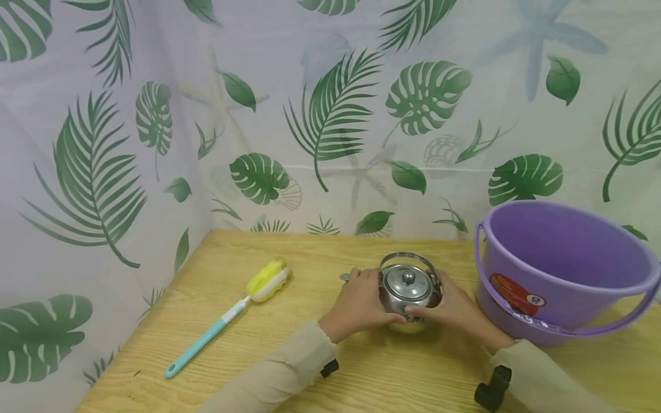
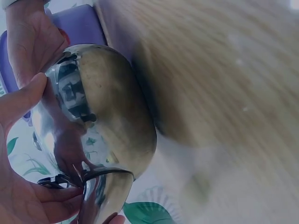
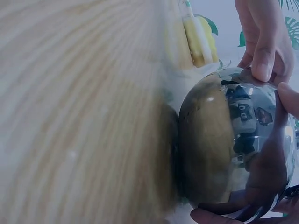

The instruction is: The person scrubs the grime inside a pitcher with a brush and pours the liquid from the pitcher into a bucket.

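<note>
A shiny stainless steel teapot (image 1: 409, 287) is upright, its knobbed lid on and its arched handle raised. My left hand (image 1: 357, 304) grips its left side, thumb across the front and fingers round by the spout (image 2: 105, 198). From the other side my right hand (image 1: 457, 307) holds the pot, its thumb almost meeting the left one. In the right wrist view the rounded body (image 3: 205, 144) mirrors the hands and tabletop. Whether its base touches the table or is slightly off it, I cannot tell. The far fingers are partly hidden behind the pot.
Right of the hands stands a large purple bucket (image 1: 568, 258), its handle hanging down in front, close to the right forearm. To the left lies a sponge bottle brush (image 1: 227, 315) with a turquoise handle. A leaf-patterned curtain (image 1: 330, 115) backs the wooden table (image 1: 310, 252).
</note>
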The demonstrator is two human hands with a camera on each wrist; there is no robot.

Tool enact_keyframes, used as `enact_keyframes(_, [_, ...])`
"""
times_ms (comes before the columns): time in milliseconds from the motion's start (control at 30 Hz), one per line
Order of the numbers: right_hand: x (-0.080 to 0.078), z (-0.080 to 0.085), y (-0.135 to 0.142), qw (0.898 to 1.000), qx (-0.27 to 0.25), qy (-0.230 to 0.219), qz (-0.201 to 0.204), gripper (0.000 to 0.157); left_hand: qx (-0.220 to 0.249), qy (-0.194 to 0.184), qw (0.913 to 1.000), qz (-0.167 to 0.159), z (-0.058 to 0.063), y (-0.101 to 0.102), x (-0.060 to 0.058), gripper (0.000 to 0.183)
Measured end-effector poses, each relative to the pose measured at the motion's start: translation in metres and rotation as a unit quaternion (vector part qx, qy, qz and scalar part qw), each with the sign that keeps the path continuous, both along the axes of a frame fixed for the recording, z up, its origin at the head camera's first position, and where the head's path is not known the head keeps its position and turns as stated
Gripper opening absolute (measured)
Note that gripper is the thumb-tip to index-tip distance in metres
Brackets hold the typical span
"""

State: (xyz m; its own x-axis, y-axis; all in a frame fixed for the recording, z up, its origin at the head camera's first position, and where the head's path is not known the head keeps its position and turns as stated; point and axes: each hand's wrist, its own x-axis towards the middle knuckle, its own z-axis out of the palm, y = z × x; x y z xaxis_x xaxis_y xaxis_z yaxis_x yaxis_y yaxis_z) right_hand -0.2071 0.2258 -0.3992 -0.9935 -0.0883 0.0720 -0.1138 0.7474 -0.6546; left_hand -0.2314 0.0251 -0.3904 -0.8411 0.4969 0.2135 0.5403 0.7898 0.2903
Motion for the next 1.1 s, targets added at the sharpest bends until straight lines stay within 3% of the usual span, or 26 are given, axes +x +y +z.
enact_keyframes(267, [0.001, -0.006, -0.005, 1.000, -0.014, 0.002, 0.015, 0.099, 0.021, -0.017, 0.9996, -0.009, -0.008, -0.009, -0.001, 0.089])
enact_keyframes(433, [0.000, -0.001, 0.001, 1.000, -0.016, -0.013, 0.023, 0.076, 0.007, -0.019, 0.9997, -0.010, -0.008, -0.012, -0.002, 0.092])
enact_keyframes(600, [-0.004, 0.000, 0.009, 0.999, 0.036, 0.040, 0.010, 0.058, -0.013, -0.012, 0.9998, -0.005, -0.002, -0.017, -0.001, 0.086])
enact_keyframes(733, [-0.005, -0.001, 0.010, 0.989, 0.115, 0.089, -0.002, 0.052, -0.023, -0.009, 0.9996, 0.010, 0.006, -0.020, 0.001, 0.072])
enact_keyframes(900, [-0.005, 0.000, 0.006, 0.961, 0.210, 0.177, -0.016, 0.042, -0.061, -0.013, 0.9972, 0.042, 0.023, -0.024, 0.009, 0.062])
enact_keyframes(1000, [-0.006, 0.000, 0.006, 0.932, 0.258, 0.255, -0.019, 0.034, -0.080, -0.015, 0.9952, 0.055, 0.034, -0.024, 0.014, 0.060])
enact_keyframes(1100, [-0.010, -0.002, 0.009, 0.892, 0.299, 0.337, -0.014, 0.031, -0.092, 0.004, 0.9942, 0.054, 0.042, -0.022, 0.016, 0.056])
